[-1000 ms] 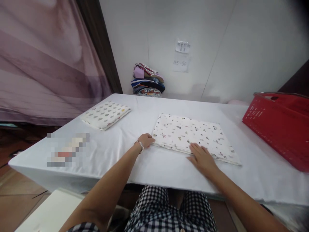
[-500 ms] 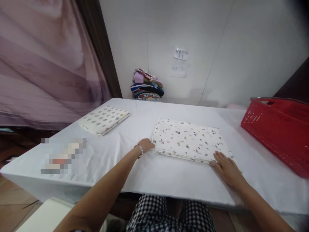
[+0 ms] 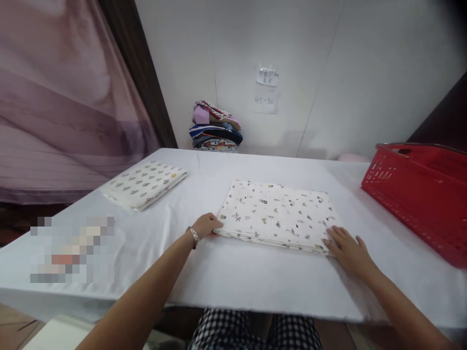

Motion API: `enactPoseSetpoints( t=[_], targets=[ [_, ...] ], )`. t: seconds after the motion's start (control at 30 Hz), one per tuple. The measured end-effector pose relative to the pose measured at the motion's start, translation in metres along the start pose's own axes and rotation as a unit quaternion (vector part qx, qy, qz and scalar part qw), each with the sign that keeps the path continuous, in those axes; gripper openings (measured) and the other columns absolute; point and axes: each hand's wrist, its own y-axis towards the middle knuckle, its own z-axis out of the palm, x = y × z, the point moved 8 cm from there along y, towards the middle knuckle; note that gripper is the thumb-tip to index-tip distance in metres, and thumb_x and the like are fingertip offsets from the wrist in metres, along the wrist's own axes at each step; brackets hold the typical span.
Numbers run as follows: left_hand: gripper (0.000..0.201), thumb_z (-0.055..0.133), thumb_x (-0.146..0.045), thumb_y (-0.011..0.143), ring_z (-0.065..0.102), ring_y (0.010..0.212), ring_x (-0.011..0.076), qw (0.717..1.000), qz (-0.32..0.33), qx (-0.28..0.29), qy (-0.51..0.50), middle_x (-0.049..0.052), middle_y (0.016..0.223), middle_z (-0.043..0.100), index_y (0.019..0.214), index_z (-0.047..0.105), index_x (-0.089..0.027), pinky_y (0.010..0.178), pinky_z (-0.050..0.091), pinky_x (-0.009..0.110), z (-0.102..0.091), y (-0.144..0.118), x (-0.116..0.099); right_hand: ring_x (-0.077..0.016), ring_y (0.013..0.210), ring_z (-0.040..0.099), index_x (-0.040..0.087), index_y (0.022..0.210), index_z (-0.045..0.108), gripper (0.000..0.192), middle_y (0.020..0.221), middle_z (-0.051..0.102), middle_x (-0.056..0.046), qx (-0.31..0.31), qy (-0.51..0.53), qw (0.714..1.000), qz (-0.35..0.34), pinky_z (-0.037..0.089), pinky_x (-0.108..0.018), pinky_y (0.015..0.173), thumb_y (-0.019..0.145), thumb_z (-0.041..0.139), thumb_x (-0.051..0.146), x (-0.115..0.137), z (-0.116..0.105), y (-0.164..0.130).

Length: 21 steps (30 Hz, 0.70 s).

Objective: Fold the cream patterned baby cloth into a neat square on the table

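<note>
A folded white cloth (image 3: 273, 214) printed with small plants and shapes lies flat in front of me, its layered edge towards me. At its near left corner my left hand (image 3: 206, 225), with a bracelet at the wrist, pinches the cloth, thumb on top and the other fingers partly hidden. My right hand (image 3: 348, 250) rests with fingers spread on the near right corner. Another folded cloth (image 3: 146, 182), white with grey heart-like prints, lies apart to the left.
A white-covered table (image 3: 226, 277) carries these cloths. On its right side stands a red plastic basket (image 3: 419, 194). A pile of folded fabrics (image 3: 215, 129) is by the wall behind, below paper notes (image 3: 266, 90). A blurred-out item (image 3: 73, 250) lies front left; a pink curtain (image 3: 65, 97) hangs beyond.
My left hand has shifted slightly left and towards me at the cloth's corner, which has moved with it. My right hand stays at the right corner. The view has turned slightly.
</note>
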Motion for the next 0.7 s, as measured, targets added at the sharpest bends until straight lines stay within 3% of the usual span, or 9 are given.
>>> enactPoseSetpoints(
  t=[0.13,0.27,0.37,0.5,0.6,0.7],
  targets=[
    [0.023,0.065,-0.018,0.063,0.05,0.044,0.0108,1.0,0.005,0.0,0.008,-0.006,0.044,0.047,0.061,0.043,-0.018,0.044,0.04,0.021,0.002,-0.005,-0.008,-0.0262,0.134,0.019,0.021,0.13,0.044,0.055,0.142,0.031,-0.007,0.017,0.036,0.998,-0.049,0.017,-0.051,0.106,0.087,0.027,0.052,0.047,-0.012,0.016],
    [0.022,0.065,-0.023,0.06,0.045,0.044,0.008,0.995,0.017,0.048,-0.082,-0.005,0.047,0.048,0.062,0.044,-0.017,0.04,0.03,0.018,0.009,-0.011,-0.014,-0.0246,0.136,0.012,0.019,0.138,0.033,0.064,0.147,0.02,-0.007,0.082,0.129,0.981,-0.118,0.016,-0.045,0.108,0.086,0.028,0.057,0.127,-0.024,0.04],
    [0.023,0.066,-0.026,0.055,0.042,0.045,0.0058,0.979,0.02,0.11,-0.169,-0.004,0.051,0.048,0.061,0.046,-0.015,0.038,0.024,0.016,0.018,-0.014,-0.017,-0.0222,0.136,0.005,0.023,0.14,0.027,0.064,0.149,0.013,-0.003,0.083,0.18,0.96,-0.196,0.012,-0.042,0.11,0.087,0.026,0.059,0.191,-0.035,0.056],
    [0.027,0.065,-0.03,0.053,0.032,0.04,0.0039,0.973,0.021,0.121,-0.195,-0.006,0.047,0.041,0.057,0.043,-0.016,0.036,0.013,0.017,0.02,-0.01,-0.011,-0.0231,0.137,0.002,0.022,0.141,0.025,0.065,0.149,0.01,-0.005,0.105,0.17,0.94,-0.277,0.006,-0.044,0.109,0.087,0.024,0.06,0.259,-0.017,0.063],
    [0.031,0.066,-0.033,0.053,0.031,0.039,0.0044,0.984,0.027,0.078,-0.156,-0.008,0.044,0.038,0.06,0.04,-0.018,0.037,0.015,0.017,0.013,-0.003,-0.004,-0.0238,0.137,0.002,0.022,0.139,0.029,0.062,0.149,0.012,-0.007,0.129,0.135,0.93,-0.316,0.003,-0.045,0.108,0.088,0.022,0.058,0.283,0.007,0.058],
    [0.034,0.07,-0.037,0.052,0.035,0.039,0.0056,0.994,0.026,0.045,-0.095,-0.009,0.045,0.041,0.066,0.044,-0.018,0.039,0.02,0.018,0.006,0.001,-0.005,-0.0226,0.137,0.002,0.024,0.139,0.029,0.06,0.149,0.011,-0.006,0.129,0.13,0.929,-0.322,0.001,-0.044,0.108,0.089,0.02,0.057,0.285,0.015,0.055]
  ],
)
